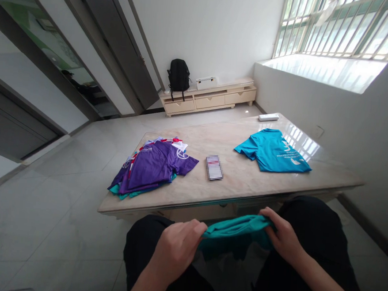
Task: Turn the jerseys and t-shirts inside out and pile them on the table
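Between my two hands a teal garment (238, 228), perhaps a shirt, is stretched over my lap in front of the table. My left hand (178, 246) is closed on its left end. At the right end, my right hand (282, 233) pinches it between thumb and fingers. The lower part of the cloth hangs in shadow between my knees. A folded blue T-shirt (270, 148) with white print lies on the right of the table. To the left rests a pile of shirts with a purple T-shirt (156, 165) on top.
The marble-look table (184, 189) stands just beyond my knees. A blurred-out phone-shaped object (214, 167) lies mid-table, and a white power strip (268, 117) sits at the far right edge. Behind, a low cabinet (213, 100) carries a black backpack (179, 75).
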Available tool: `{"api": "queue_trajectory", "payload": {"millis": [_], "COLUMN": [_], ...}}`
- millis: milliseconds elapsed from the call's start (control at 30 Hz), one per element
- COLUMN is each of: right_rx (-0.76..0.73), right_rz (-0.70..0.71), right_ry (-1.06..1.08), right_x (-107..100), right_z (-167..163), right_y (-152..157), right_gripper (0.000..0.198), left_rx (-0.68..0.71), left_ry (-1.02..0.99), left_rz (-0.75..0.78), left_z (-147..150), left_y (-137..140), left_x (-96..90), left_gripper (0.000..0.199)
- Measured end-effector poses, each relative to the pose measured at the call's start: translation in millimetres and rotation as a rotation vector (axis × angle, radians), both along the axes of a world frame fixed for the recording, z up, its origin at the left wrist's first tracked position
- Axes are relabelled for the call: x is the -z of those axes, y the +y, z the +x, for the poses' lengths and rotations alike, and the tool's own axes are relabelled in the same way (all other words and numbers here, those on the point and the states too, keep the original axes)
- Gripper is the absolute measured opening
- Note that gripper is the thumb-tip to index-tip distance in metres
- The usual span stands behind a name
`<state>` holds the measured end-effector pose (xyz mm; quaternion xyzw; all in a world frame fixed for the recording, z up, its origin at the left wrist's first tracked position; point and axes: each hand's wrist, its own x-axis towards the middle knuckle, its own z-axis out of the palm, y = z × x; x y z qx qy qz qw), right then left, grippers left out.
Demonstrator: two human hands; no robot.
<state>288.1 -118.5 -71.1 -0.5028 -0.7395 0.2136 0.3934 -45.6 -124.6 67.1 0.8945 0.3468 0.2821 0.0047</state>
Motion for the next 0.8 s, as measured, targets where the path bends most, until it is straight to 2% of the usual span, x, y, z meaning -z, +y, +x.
{"api": "queue_trajectory", "payload": {"millis": [100,167,300,400,500,600,700,767,800], "right_rx": [0.047,-0.014,-0.152,-0.221,-0.233,-0.197,-0.166,-0.102,-0.048], "right_rz": [0.183,0.206,0.102,-0.034,-0.133,-0.163,-0.133,-0.054,0.0], "right_ry": [-0.071,-0.108,-0.121,-0.143,-0.158,-0.154,-0.121,-0.101,-0.105], "right_x": [2,-7,-40,-59,-65,-67,-82,-110,-131], "right_z": [7,13,24,32,38,46,56,64,67], "right_y": [-6,-7,-4,-4,-8,-10,4,31,50], "right_gripper": [0.025,0.023,0.017,0.015,0.015,0.018,0.022,0.027,0.031], "left_rx": [0.033,0.05,0.086,0.108,0.126,0.142,0.131,0.087,0.042], "left_ry": [0.106,0.16,0.173,0.153,0.167,0.223,0.281,0.355,0.42], "left_rz": [0.079,0.112,0.035,-0.066,-0.138,-0.153,-0.09,-0.032,-0.006], "left_z": [-7,-13,-23,-23,-21,-19,-14,-5,1], "left_y": [2,7,19,23,21,27,64,111,139], "left_x": [-16.2,-28.3,-49.0,-55.2,-53.0,-52.0,-69.1,-98.4,-119.6], "left_gripper": [0.017,0.018,0.015,0.013,0.014,0.019,0.024,0.028,0.031]}}
